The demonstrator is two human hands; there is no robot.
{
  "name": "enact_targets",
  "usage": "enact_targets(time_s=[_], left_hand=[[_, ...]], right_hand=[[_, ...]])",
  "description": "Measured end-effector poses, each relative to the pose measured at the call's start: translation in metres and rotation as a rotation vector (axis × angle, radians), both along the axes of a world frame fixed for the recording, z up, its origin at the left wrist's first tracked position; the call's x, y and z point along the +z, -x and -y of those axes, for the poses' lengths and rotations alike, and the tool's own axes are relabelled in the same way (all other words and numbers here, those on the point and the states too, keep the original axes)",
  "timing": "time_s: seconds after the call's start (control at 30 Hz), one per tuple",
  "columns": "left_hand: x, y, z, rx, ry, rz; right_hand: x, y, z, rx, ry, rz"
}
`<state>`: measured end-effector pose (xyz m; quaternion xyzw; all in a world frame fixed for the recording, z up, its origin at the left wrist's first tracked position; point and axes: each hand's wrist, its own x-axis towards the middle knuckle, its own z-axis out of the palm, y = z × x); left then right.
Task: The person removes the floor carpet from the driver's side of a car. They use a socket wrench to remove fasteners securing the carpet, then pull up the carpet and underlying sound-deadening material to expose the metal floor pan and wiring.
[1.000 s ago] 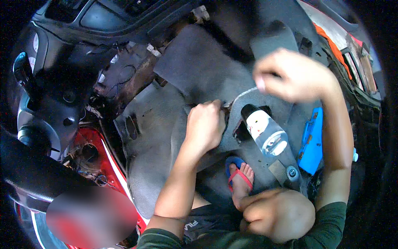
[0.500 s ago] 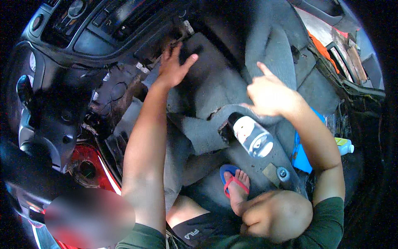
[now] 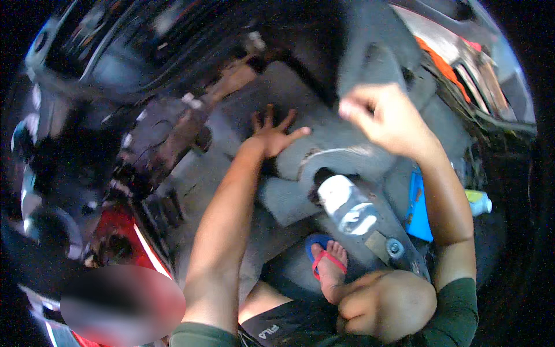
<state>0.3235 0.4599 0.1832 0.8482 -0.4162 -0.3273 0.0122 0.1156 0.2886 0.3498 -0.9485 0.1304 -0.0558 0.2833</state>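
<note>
Grey carpet (image 3: 300, 141) covers the car floor, torn and wrinkled along the raised middle. My left hand (image 3: 273, 139) lies over it with fingers spread, holding nothing. To the right, above the carpet, my right hand (image 3: 378, 118) is closed, fingers curled in and thumb against them. Whatever it may hold is hidden, and motion blurs it somewhat. Below it a clear bottle (image 3: 350, 205) with a dark top and white label lies tilted near a hole in the carpet.
At the upper left runs the dark dashboard (image 3: 124, 69), with bare metal floor (image 3: 173, 141) and wiring beneath. A blue item (image 3: 419, 211) and a pale bottle (image 3: 478, 202) stand by my right arm. My sandalled foot (image 3: 330, 263) rests below the clear bottle. Orange cloth (image 3: 445, 69) hangs at the right doorway.
My left hand has come back from the carpet's far edge toward the middle. My right hand has gone from a pointing finger to curled fingers. The carpet has shifted, baring more metal floor.
</note>
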Motion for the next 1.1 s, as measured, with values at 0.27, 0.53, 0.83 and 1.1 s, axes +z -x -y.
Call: enact_targets(time_s=[0.27, 0.53, 0.83, 1.1], left_hand=[[-0.009, 0.017, 0.026, -0.165, 0.094, 0.006], [-0.011, 0.009, 0.005, -0.081, 0.123, 0.072], [-0.003, 0.016, 0.008, 0.110, 0.394, 0.030], [0.012, 0.022, 0.013, 0.010, 0.321, -0.365]], right_hand=[[-0.161, 0.107, 0.250, -1.026, -0.035, 0.354], [-0.224, 0.048, 0.153, -0.576, 0.348, -0.292], [-0.196, 0.078, 0.154, -0.561, 0.262, 0.238], [-0.006, 0.082, 0.068, -0.356, 0.127, 0.541]])
